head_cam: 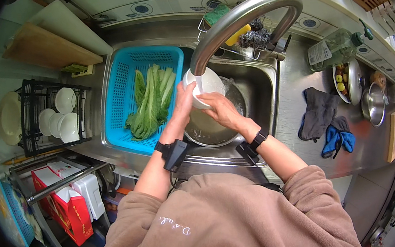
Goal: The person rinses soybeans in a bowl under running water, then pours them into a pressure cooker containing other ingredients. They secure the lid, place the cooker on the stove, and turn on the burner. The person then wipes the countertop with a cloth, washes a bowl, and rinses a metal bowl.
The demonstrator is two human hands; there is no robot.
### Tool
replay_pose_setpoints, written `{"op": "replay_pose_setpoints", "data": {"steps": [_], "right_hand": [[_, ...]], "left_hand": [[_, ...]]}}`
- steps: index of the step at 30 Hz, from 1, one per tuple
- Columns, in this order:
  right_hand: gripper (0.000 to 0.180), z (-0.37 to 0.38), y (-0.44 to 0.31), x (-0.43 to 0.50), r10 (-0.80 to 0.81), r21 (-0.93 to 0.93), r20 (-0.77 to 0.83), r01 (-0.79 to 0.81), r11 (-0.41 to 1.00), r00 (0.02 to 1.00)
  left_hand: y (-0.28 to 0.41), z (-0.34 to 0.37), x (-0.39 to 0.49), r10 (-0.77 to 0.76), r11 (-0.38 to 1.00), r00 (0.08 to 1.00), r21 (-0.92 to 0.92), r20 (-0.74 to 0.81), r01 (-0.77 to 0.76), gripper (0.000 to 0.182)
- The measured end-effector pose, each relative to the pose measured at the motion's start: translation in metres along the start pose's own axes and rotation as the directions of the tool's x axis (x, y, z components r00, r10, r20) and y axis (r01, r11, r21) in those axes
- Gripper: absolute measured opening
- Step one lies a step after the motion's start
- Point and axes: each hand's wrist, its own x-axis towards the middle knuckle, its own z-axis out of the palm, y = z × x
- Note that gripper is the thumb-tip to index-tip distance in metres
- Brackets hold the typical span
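Observation:
Under the curved steel faucet [242, 13], a white bowl [211, 80] is tilted in a stream of water. My left hand [183, 102] grips the bowl's left side, thumb near the rim. My right hand [223, 111] lies over the near rim, its fingertips at the bowl's inside; part of the bowl is hidden beneath it. Below both hands, a round metal basin [219, 144] holding cloudy water stands in the steel sink [260, 88]. Left of the sink opening, a blue plastic basket [114, 108] holds long leafy greens [154, 99].
A black dish rack [26, 121] with white bowls and cutting boards [50, 45] stand at left. Behind the faucet, a wire caddy holds a green scouring pad [217, 14] and steel wool [255, 37]. Rightward are a pump bottle [334, 49], grey cloth [317, 112] and steel bowl [373, 104].

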Motion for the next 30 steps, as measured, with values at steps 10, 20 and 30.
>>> {"op": "replay_pose_setpoints", "data": {"steps": [10, 20, 30], "right_hand": [[0.023, -0.004, -0.015, -0.001, 0.524, 0.516, 0.278, -0.586, 0.625, 0.805], [0.028, 0.014, 0.002, 0.008, 0.481, 0.397, 0.036, -0.455, 0.797, 0.876], [0.016, -0.015, 0.000, -0.008, -0.064, -0.256, 0.026, 0.069, 0.964, 0.998]], "left_hand": [[-0.032, -0.008, 0.054, 0.016, 0.983, 0.983, 0.175, 0.185, -0.049, 0.042], [-0.062, 0.010, 0.011, -0.380, 0.589, 0.840, -0.598, 0.388, 0.543, 0.043], [-0.010, -0.005, -0.006, -0.285, 0.904, 0.952, -0.301, 0.108, 0.305, 0.045]]}}
